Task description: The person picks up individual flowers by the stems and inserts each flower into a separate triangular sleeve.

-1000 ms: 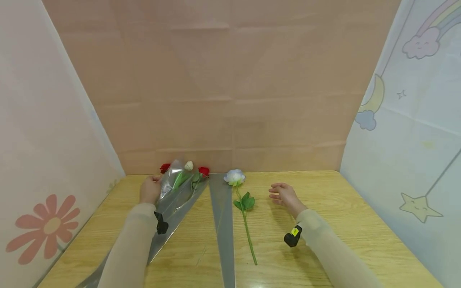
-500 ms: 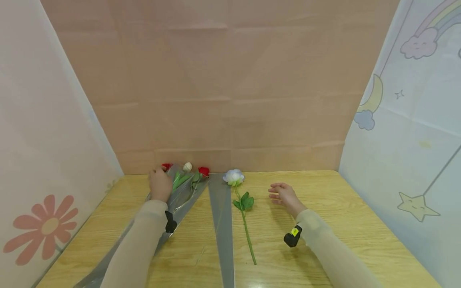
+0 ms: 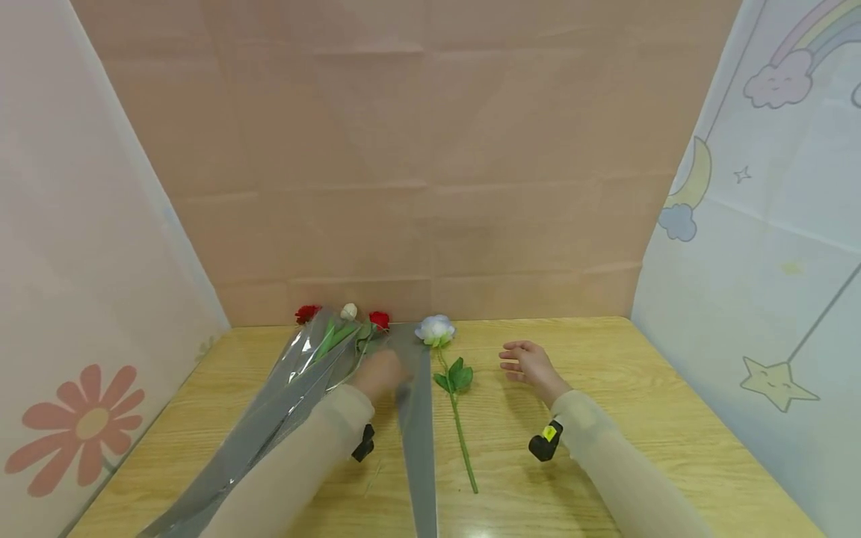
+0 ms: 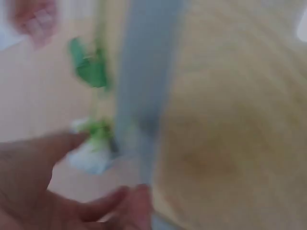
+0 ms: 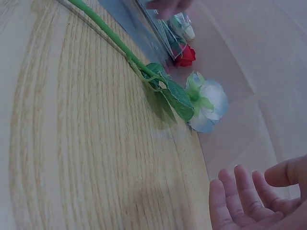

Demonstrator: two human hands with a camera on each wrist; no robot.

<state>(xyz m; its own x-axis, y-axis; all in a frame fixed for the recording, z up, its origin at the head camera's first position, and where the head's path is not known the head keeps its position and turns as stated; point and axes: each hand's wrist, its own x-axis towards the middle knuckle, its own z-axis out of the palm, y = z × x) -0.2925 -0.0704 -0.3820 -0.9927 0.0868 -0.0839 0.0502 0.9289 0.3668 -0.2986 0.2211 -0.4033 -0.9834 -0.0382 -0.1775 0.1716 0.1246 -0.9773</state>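
Note:
My left hand, blurred, hovers over the upper end of a long grey plastic strip. In the left wrist view its thumb and fingers are apart, with nothing visibly gripped. To its left lie grey, clear-edged plastic sleeves with flower heads at their far end: a dark red bloom, a white rose and a red rose. Between my hands lies a pale blue-white flower with a green stem. My right hand stays right of this flower, fingers relaxed, holding nothing.
The wooden table ends at a brown backdrop just behind the flower heads. Printed white sheets stand along both sides. A black wrist camera sits on the right sleeve.
My left hand has left the dark red bloom and the sleeve beside it, sweeping right and nearer to the grey strip. That sleeve now lies flat. The right hand has hardly moved.

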